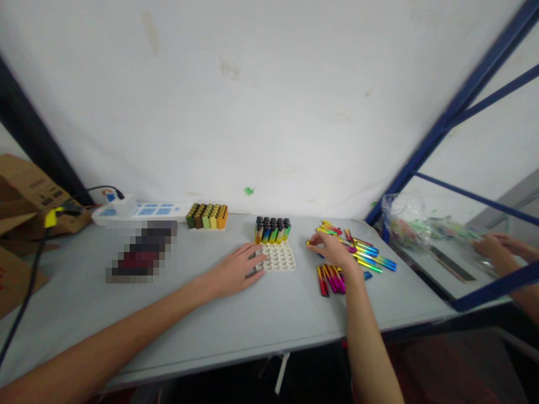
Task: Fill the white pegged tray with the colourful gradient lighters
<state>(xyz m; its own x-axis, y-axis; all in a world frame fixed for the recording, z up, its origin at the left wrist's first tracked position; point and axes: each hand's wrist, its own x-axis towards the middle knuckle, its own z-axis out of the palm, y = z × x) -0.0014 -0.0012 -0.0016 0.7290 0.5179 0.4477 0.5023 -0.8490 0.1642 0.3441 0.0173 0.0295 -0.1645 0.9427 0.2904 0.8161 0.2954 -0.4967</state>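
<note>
A white tray (280,259) with rows of round holes lies on the table, its back rows filled with upright black-topped lighters (273,230). My left hand (240,269) rests at the tray's left side, fingers apart and touching its edge. To the right, my right hand (332,251) is bent over the pile of shiny coloured lighters (370,255), thumb and fingers together at a small yellowish end; most of what they hold is hidden. Just below that hand lies a row of red and magenta lighters (330,279).
A second filled block of lighters (207,216) stands near the wall, beside a white power strip (155,211). Cardboard boxes (37,196) are at the left. Beyond the blue frame (416,154), another person's hands (499,249) are near plastic bags (406,221).
</note>
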